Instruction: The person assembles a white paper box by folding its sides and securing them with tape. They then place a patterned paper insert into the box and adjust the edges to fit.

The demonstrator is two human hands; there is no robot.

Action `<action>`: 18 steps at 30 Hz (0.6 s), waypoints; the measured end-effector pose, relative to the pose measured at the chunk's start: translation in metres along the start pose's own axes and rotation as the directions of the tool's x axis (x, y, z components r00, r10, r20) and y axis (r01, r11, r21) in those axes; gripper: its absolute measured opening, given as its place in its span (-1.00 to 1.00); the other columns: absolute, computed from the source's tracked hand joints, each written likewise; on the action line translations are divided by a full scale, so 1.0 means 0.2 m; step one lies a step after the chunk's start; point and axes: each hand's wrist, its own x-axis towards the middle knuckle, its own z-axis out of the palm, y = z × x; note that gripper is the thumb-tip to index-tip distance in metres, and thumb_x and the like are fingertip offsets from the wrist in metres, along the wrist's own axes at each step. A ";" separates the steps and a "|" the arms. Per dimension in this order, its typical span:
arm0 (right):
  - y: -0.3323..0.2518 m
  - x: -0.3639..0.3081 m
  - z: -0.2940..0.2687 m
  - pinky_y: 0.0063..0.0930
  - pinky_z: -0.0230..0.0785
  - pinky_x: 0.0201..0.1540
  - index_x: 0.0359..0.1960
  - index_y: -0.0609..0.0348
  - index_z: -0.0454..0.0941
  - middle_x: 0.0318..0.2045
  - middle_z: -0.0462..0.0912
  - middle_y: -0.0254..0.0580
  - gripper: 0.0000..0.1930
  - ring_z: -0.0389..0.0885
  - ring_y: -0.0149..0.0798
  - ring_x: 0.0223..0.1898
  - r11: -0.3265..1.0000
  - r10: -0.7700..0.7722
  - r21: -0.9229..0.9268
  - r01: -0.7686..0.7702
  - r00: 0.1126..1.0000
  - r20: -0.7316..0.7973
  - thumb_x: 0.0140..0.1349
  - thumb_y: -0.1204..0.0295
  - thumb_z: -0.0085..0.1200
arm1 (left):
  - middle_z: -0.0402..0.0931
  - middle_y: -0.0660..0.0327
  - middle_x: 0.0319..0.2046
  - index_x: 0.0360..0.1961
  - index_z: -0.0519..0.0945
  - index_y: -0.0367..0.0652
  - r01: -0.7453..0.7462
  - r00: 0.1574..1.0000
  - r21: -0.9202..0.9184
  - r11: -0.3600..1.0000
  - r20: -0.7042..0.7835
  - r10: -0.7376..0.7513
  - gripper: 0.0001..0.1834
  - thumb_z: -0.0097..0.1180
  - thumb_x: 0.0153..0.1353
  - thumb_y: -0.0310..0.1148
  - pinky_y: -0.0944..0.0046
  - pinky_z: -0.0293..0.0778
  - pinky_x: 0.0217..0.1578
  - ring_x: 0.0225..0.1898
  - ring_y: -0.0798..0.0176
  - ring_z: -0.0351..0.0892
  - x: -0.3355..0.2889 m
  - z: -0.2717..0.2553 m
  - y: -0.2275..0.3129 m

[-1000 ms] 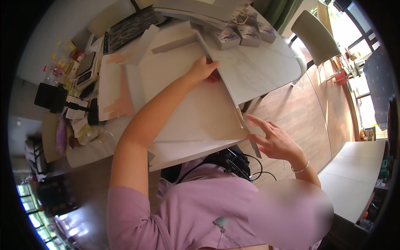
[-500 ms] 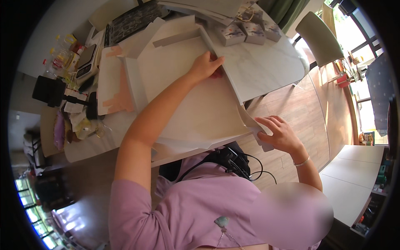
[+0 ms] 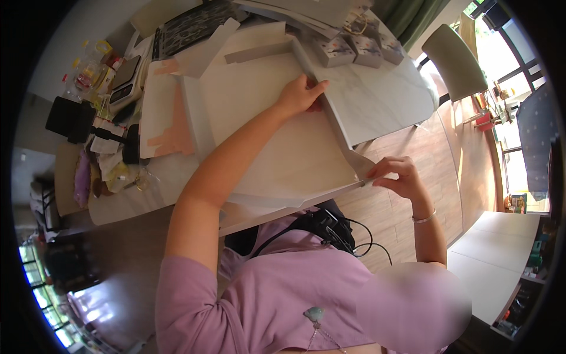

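White cardboard tray [image 3: 283, 150] lies on the tabletop [image 3: 386, 97], one corner poking past the edge. The left hand [image 3: 299, 96] pinches its side wall [image 3: 336, 123]; the right hand's [image 3: 402, 176] grip squeezes the corner flap [image 3: 356, 159]. Tugging too hard might rip it.

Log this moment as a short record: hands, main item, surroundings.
Main item: white cardboard box, open, walls partly raised
Left hand: at the box's right wall, fingers inside
Right hand: touching the flap at the near right corner; firm grip unclear
Beyond the wall: small patterned boxes on the table
Left side: scale, plastic bottles
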 end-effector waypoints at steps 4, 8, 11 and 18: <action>0.12 -0.11 0.08 -0.61 0.47 -0.45 -0.23 0.34 0.64 -0.40 0.70 -0.26 -0.88 0.65 -0.46 -0.47 0.789 0.366 0.592 -0.165 0.900 -0.238 0.37 0.50 0.22 | 0.70 0.05 -0.35 -0.10 0.52 -0.40 0.024 0.999 0.168 0.985 0.019 -0.027 -0.25 0.29 0.23 0.23 0.27 0.65 -0.26 -0.35 0.19 0.77 -0.01 0.02 0.03; 0.17 -0.12 0.10 -0.65 0.32 -0.48 -0.29 0.28 0.63 -0.41 0.64 -0.39 -0.87 0.45 -0.56 -0.55 0.868 0.393 0.470 -0.162 0.804 -0.447 0.39 0.46 0.21 | 0.70 0.00 -0.09 0.13 0.58 -0.37 -0.163 0.955 0.302 0.939 0.287 0.073 -0.17 0.45 0.07 0.14 0.21 0.58 0.02 -0.05 0.07 0.70 -0.07 0.00 0.03; 0.07 -0.01 0.13 -0.54 0.31 -0.41 -0.32 0.25 0.64 -0.45 0.63 -0.37 -0.90 0.42 -0.47 -0.50 0.964 0.250 0.206 -0.169 0.838 -0.484 0.30 0.49 0.29 | 0.65 -0.02 0.02 0.14 0.58 -0.30 -0.287 0.936 0.369 0.884 0.306 0.176 -0.24 0.46 0.08 0.06 0.18 0.54 0.06 0.05 0.06 0.65 -0.10 -0.01 -0.03; -0.18 0.35 0.17 -0.34 0.31 -0.23 -0.30 0.08 0.70 -0.49 0.60 -0.39 -0.85 0.41 -0.19 -0.31 0.916 -0.214 -0.366 0.163 0.971 -0.106 0.09 0.43 0.40 | 0.59 0.01 0.06 0.25 0.50 -0.23 -0.517 0.789 0.492 0.700 0.591 0.168 -0.40 0.33 0.23 -0.23 0.09 0.49 0.12 0.07 0.00 0.57 -0.49 -0.22 0.27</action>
